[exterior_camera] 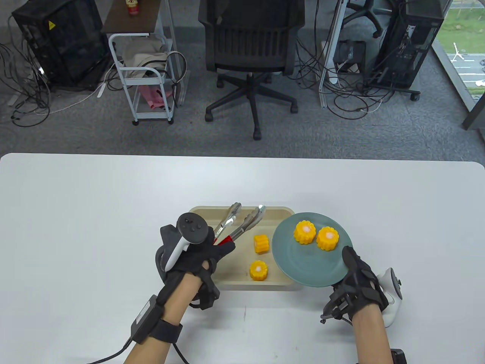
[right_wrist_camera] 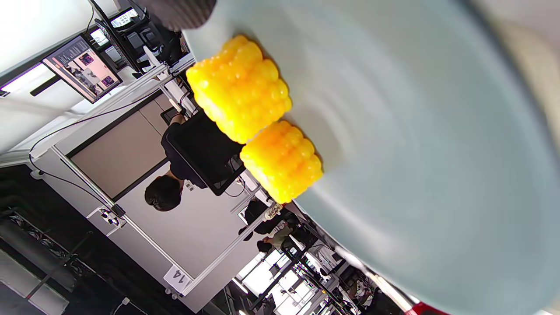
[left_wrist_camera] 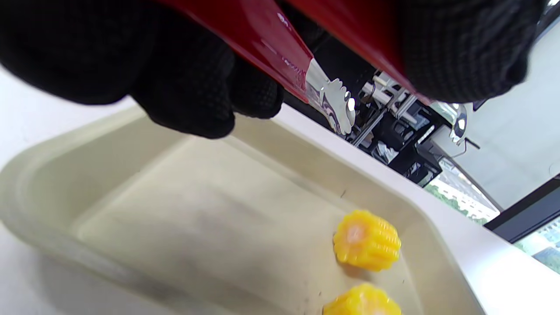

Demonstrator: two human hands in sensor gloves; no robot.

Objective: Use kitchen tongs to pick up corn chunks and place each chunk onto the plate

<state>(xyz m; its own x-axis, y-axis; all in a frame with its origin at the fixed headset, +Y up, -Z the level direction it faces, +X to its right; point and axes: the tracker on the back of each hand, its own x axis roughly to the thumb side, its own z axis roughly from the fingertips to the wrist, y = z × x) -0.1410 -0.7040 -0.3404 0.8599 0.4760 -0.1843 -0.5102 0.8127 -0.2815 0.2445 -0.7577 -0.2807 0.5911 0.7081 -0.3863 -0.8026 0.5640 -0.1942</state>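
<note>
White desk [exterior_camera: 94,227] fills the lower half of the table view, and everything in play sits toward the middle of its near edge. On it, a beige tray [exterior_camera: 235,282], long side parallel to that near edge. Overlapping the tray's right end is the grey-green plate [exterior_camera: 303,269], and the right hand [exterior_camera: 360,280] has it by the near rim, thumb over the top edge, fingers hidden beneath. The plate looks raised over the tray's right rim, though I can't tell whether it touches it.

Left hand [exterior_camera: 197,250] is over the tray's left end, its grip wrapped around the red handles of the kitchen tongs [exterior_camera: 238,222]. The steel arms point toward the far edge of the desk, tips apart and empty, hanging over the tray's far side.

Now the corn. Two chunks on the plate, standing on end, side by side and just touching: left plated chunk [exterior_camera: 304,232], right plated chunk [exterior_camera: 327,238], both in the plate's far half. Two more in the tray, right of centre: the farther tray chunk [exterior_camera: 261,243] lying on its side, the nearer tray chunk [exterior_camera: 258,270] upright, cut face up.
</note>
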